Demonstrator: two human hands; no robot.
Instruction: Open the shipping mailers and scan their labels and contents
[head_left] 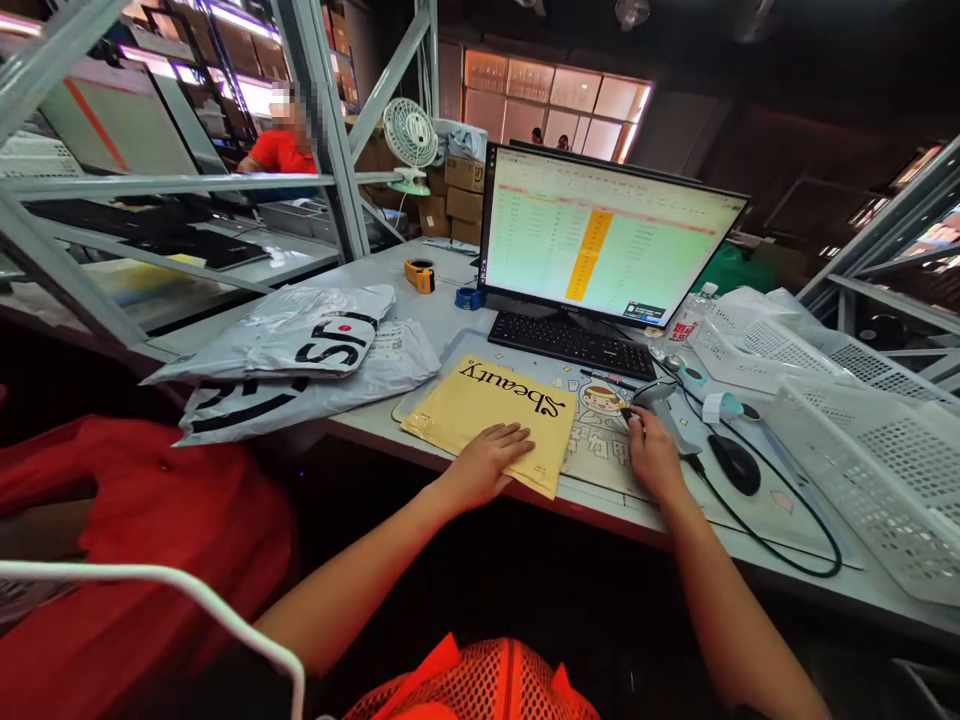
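A yellow padded mailer printed "Sbeauty" lies flat at the desk's front edge, its lettering upside down to me. My left hand rests on its near edge with fingers stretched out. Just right of the mailer, my right hand is closed, with a small dark tip at the thumb and finger; what it holds is too small to make out. Right beside that hand is a grey barcode scanner with a black cord. Under all this lies a desk mat with a cartoon print.
Grey-white parcel bags are stacked on the left. Behind the mat stand a keyboard and a monitor. A mouse, looping cord and white plastic baskets occupy the right. A tape measure lies farther back; a person sits beyond the frame.
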